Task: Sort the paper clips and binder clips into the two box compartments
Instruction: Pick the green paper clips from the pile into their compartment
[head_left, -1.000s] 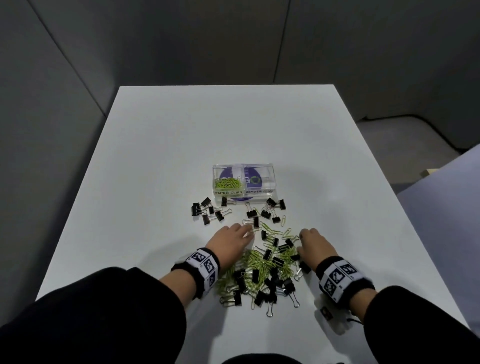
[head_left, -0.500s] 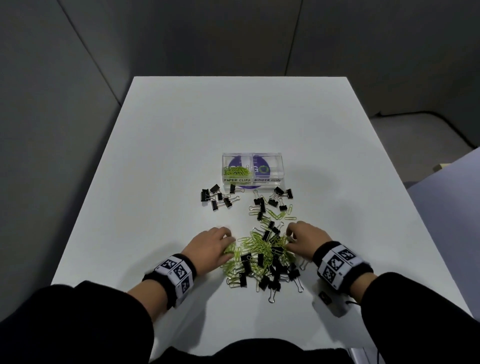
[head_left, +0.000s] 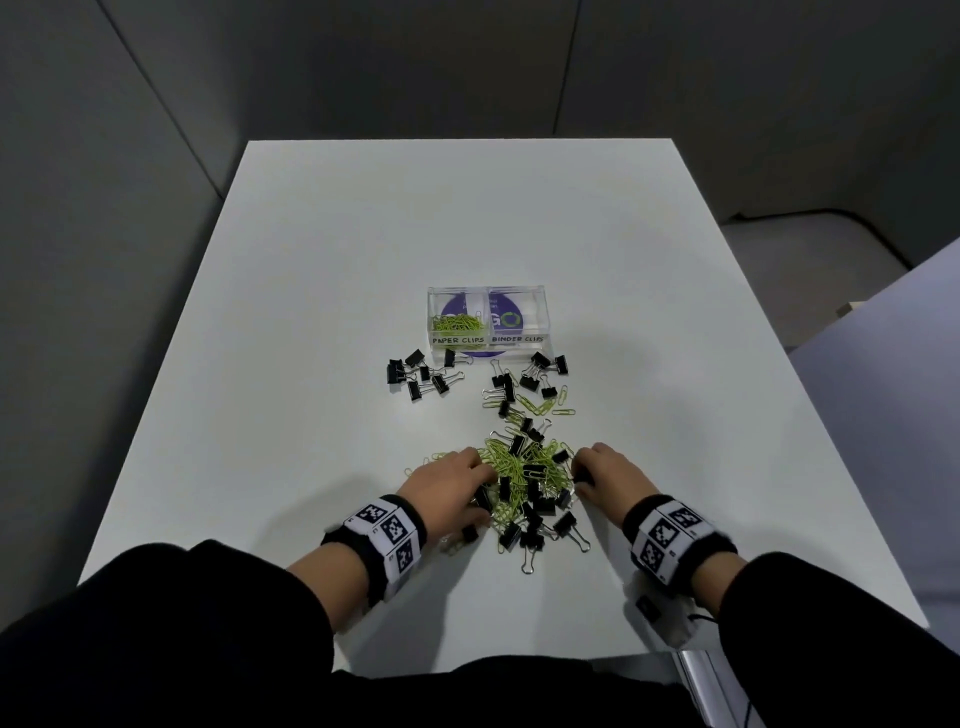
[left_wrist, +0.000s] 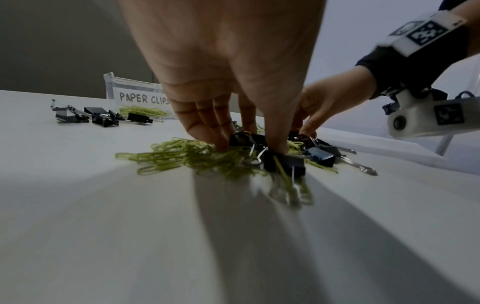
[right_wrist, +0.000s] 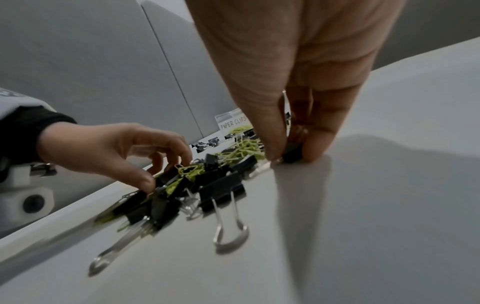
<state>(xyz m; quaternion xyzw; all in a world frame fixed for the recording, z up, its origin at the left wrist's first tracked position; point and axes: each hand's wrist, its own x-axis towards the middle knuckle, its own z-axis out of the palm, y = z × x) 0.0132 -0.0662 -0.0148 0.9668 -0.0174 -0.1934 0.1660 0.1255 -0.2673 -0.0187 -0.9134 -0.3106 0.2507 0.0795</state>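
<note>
My right hand (right_wrist: 298, 115) pinches black binder clip (right_wrist: 292, 153) at right edge of mixed pile (head_left: 524, 483). My left hand (head_left: 447, 486) digs into green paper clips (left_wrist: 182, 156), fingers curled (grip unclear). Lift straight, shake off snagged wire. Box (head_left: 488, 325) beyond pile; binder compartment (head_left: 517, 317) looks empty.

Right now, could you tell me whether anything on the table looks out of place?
Nothing is damaged. The binder-clip compartment looks empty, while black binder clips lie scattered before the box and tangled with green paper clips.
</note>
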